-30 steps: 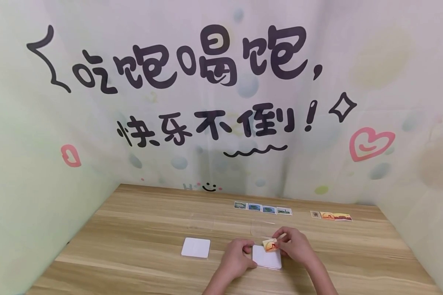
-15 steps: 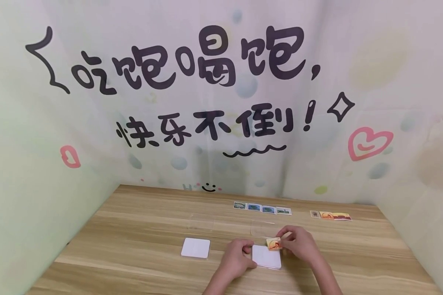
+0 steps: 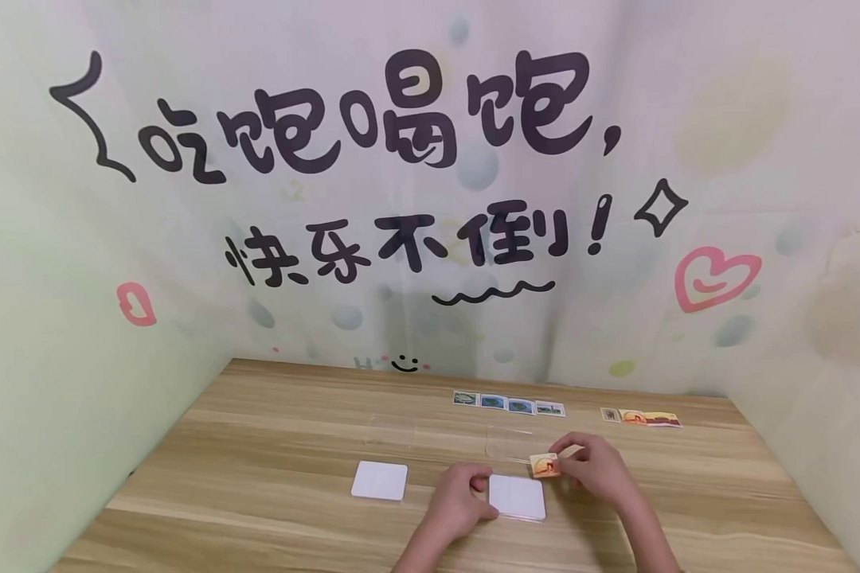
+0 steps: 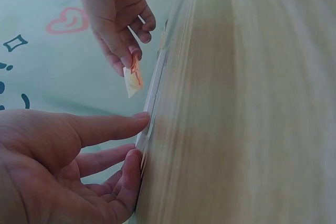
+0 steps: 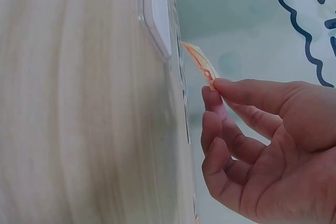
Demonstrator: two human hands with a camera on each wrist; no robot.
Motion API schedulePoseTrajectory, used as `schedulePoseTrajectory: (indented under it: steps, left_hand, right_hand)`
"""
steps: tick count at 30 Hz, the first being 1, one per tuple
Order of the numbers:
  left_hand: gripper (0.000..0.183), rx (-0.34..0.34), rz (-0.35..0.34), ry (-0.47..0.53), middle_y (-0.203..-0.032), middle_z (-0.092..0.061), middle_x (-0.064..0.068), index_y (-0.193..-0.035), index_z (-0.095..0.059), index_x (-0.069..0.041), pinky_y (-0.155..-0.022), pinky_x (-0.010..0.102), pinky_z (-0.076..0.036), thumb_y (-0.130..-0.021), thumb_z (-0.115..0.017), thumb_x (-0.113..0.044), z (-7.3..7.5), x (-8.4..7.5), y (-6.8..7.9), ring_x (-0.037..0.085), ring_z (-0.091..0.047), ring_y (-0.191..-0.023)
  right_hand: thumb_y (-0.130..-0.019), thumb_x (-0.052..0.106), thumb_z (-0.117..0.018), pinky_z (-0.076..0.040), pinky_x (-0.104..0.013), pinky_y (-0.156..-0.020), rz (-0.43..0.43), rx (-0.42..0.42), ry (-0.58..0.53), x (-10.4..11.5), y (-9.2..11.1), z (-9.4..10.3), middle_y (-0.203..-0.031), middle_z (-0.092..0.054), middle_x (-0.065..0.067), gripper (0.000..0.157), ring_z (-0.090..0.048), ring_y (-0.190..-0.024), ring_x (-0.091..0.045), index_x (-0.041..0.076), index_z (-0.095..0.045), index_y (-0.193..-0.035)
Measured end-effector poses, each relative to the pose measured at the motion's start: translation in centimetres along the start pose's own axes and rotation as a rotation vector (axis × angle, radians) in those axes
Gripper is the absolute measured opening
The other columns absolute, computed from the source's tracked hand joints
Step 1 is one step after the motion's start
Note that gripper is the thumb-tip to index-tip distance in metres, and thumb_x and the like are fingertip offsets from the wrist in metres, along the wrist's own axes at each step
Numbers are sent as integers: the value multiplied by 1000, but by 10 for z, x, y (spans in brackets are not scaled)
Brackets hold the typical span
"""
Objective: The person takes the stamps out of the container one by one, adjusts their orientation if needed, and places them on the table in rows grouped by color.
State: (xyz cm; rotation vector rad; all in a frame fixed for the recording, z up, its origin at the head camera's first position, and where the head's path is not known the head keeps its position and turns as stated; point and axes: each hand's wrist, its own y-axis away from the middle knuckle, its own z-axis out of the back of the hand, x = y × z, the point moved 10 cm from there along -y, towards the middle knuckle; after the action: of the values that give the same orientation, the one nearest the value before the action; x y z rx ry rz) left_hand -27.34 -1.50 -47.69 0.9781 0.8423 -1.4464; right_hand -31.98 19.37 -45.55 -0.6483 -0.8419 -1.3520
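Observation:
In the head view, my right hand (image 3: 600, 469) pinches an orange and cream stamp (image 3: 545, 465) by its right edge. The stamp is held just beyond the far right corner of a stack of white square cards (image 3: 517, 497). A clear plastic layer shows along the stack's lower edge. My left hand (image 3: 455, 501) holds the left side of this stack between thumb and fingers. From the right wrist view, the stamp (image 5: 200, 64) is tilted between thumb and fingertip, apart from the cards. The left wrist view has the left thumb and fingers at the stack's edge (image 4: 155, 90).
Another white square card (image 3: 380, 481) lies left of my left hand. Two clear plastic pieces (image 3: 390, 430) are behind the cards. A row of blue and green stamps (image 3: 508, 403) lies farther back, with orange stamps (image 3: 648, 418) to its right. A printed cloth (image 3: 416, 334) hangs behind the table.
My right hand has lifted the orange stamp off the white stack and moved it right and slightly back, leaving the stack's top fully visible. The left hand has stayed in place.

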Motion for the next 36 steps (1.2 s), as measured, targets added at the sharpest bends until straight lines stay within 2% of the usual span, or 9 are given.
schedulePoseTrajectory:
  steps: [8, 18, 36]
  left_hand:
    - [50, 5, -16, 16, -88, -58, 3, -119, -72, 11, -66, 25, -45, -70, -85, 16, 1, -2, -1, 15, -49, -77]
    - [50, 2, -16, 8, -88, -58, 3, -119, -73, 9, -66, 25, -45, -71, -85, 15, 0, -1, 0, 15, -49, -77]
    - [49, 6, -15, 12, -88, -58, 3, -119, -72, 10, -66, 25, -46, -71, -85, 15, 1, -2, 1, 15, -49, -76]
  right_hand:
    - [-93, 0, -71, -45, -28, -57, 8, 2, -1, 1, -1, 4, -78, -69, -6, 12, -58, -61, -20, -2, -71, -105]
    - [-94, 0, -71, -43, -28, -57, 10, -10, -6, -1, -2, 6, -78, -69, -7, 14, -57, -61, -20, -3, -70, -107]
    - [-95, 0, -71, -50, -31, -62, 4, -23, -16, -1, -3, 10, -83, -71, -8, 15, -59, -67, -22, -4, -69, -109]
